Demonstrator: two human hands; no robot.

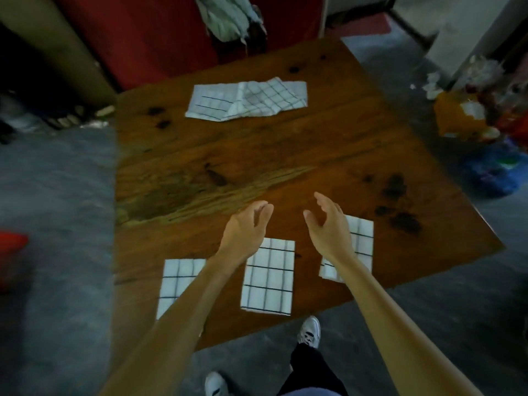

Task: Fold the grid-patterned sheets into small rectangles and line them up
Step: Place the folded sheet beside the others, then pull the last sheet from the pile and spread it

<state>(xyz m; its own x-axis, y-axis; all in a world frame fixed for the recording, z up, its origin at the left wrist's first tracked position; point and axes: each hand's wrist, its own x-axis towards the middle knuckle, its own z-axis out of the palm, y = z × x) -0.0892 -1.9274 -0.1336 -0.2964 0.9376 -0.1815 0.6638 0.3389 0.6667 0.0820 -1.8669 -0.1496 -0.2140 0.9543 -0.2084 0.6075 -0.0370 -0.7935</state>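
Nearest to me, my white shoes stand on the grey floor just short of the counter. Along the counter's near edge three folded grid-patterned rectangles lie in a row, apart from one another: the left rectangle partly under my left forearm, the middle rectangle between my arms, the right rectangle partly hidden by my right wrist. Just beyond the middle rectangle my left hand and my right hand are held over bare wood, palms turned toward each other. The fingers of both are loosely curled and slightly spread, holding nothing. Whether they touch the counter I cannot tell. Well beyond my hands, near the counter's far edge, the unfolded sheet lies rumpled, one corner turned over itself. Past that edge a greenish cloth hangs before a red surface.
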